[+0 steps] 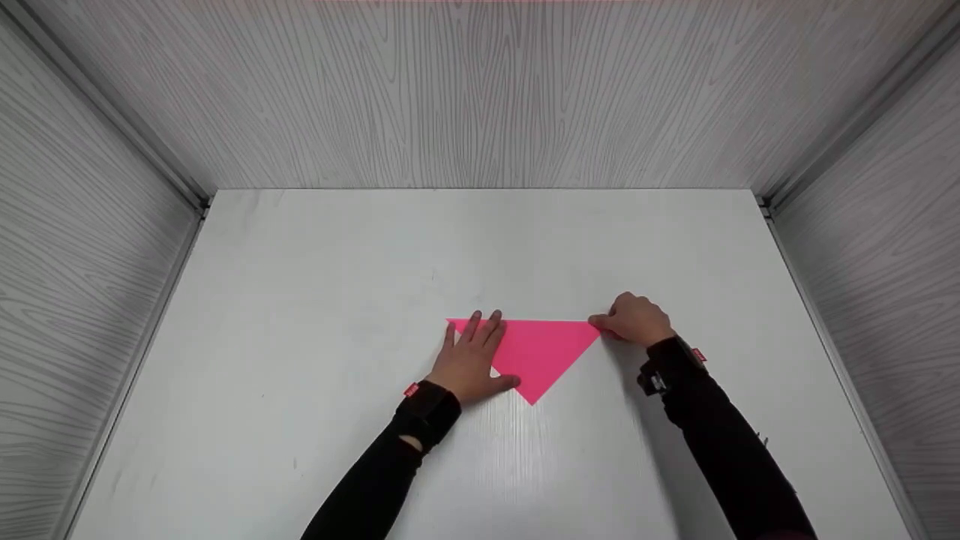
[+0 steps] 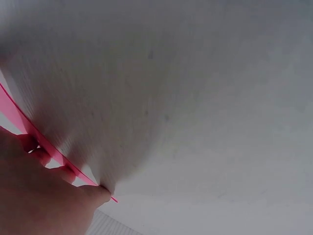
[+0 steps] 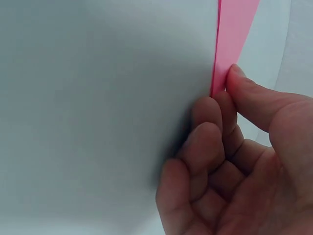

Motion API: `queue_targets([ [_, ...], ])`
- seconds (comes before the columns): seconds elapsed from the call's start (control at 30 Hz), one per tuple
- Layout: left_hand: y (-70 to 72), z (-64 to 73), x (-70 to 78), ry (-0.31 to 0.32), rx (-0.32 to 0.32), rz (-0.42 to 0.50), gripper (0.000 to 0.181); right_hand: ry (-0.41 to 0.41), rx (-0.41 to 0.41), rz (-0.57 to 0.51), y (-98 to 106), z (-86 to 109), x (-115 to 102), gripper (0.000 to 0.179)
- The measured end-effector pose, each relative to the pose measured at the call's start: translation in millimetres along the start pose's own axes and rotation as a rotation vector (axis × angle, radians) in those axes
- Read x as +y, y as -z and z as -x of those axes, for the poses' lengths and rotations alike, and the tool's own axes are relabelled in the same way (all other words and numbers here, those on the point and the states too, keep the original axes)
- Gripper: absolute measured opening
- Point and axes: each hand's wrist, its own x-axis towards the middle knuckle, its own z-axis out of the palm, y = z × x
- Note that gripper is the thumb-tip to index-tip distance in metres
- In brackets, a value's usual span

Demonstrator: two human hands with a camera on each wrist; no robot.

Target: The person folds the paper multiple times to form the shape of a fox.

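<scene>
A bright pink sheet of paper [image 1: 551,352], folded into a triangle, lies with its long edge at the far side and one corner pointing toward me. My left hand [image 1: 472,366] rests on its left part with the fingers spread and the thumb near the lower corner, covering some of that side. In the left wrist view, pink paper [image 2: 54,152] runs along the fingertips. At the right corner, my right hand [image 1: 636,319] pinches the paper between thumb [image 3: 254,98] and index finger; the other fingers curl beneath.
The work lies on a white tabletop [image 1: 315,300]. A grey wood-grain panel [image 1: 480,97] rises at the back, with similar panels on the left [image 1: 82,285] and right [image 1: 877,247]. Both forearms wear black sleeves and wrist straps.
</scene>
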Motion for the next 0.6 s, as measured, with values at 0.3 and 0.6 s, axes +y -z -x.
queue_targets([
  [0.3, -0.8, -1.6, -1.4, -0.006, -0.005, 0.006, 0.097, 0.037, -0.011, -0.03, 10, 2.6, 25, 0.053],
  [0.6, -1.6, -1.1, -0.7, 0.0, -0.004, 0.008, 0.097, 0.063, 0.099, -0.001, 0, 10.2, -7, 0.034],
])
